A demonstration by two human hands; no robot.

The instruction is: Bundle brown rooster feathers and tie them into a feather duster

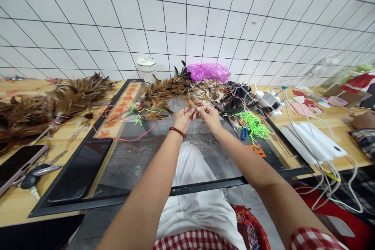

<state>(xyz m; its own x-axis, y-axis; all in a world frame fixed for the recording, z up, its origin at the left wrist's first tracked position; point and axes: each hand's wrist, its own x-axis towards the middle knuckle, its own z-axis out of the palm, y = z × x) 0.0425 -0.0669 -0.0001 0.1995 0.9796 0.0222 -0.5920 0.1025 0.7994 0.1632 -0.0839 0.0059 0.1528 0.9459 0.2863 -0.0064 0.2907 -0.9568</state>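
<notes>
My left hand (pixel 185 118), with a beaded bracelet (pixel 177 131) at the wrist, pinches the base of a small brown feather (pixel 191 100) above the glass panel. Close beside it, my right hand (pixel 209 116) has its thumb and fingers pressed together near the same feather; whatever sits between them is too small to make out. Behind both hands lies a heap of pale and brown feathers (pixel 206 90). A brown feather bundle (pixel 162 90) stretches to the left, and dark feathers (pixel 234 95) lie to the right.
Bright green strings (pixel 254 125) and a blue clip (pixel 244 133) lie right of my hands. A black phone (pixel 83 168) rests on the black-framed glass panel (pixel 131 156). White power banks (pixel 315 142) with cables sit at right. A pink plastic bag (pixel 208 72) stands behind.
</notes>
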